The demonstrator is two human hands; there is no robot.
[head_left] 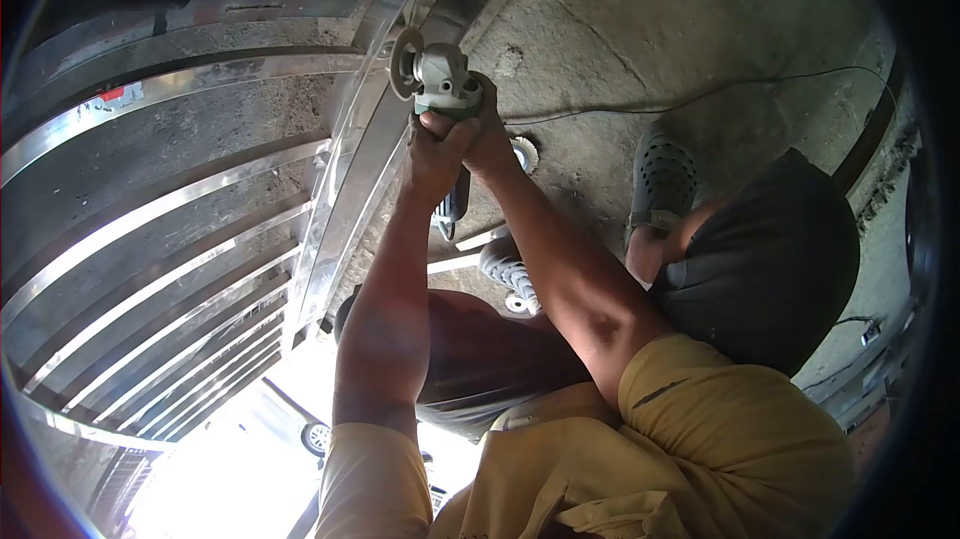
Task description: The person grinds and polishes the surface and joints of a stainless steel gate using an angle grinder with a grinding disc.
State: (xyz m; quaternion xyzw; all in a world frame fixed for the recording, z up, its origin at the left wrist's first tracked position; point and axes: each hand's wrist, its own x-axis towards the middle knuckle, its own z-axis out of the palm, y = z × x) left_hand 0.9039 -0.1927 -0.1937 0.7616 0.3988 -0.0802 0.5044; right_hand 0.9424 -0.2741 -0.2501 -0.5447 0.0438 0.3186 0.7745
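Note:
An angle grinder [440, 74] with a grey head and a round disc [405, 63] is held in both of my hands at the upper middle. My left hand [437, 151] wraps round its body from the left, with the thumb near the green collar. My right hand [486, 134] grips the right side, close against the left. Just left of the hands, the disc overlaps the long rail of a shiny metal frame [340, 179] in this view. Many parallel bars run leftward from that rail.
A cord [640, 111] crosses the concrete floor [580, 49] toward the right. A flap disc [525, 154] and a small round disc [515, 302] lie near my feet in grey clogs [664, 174]. A dark tool-like object [455, 204] shows beneath my wrists.

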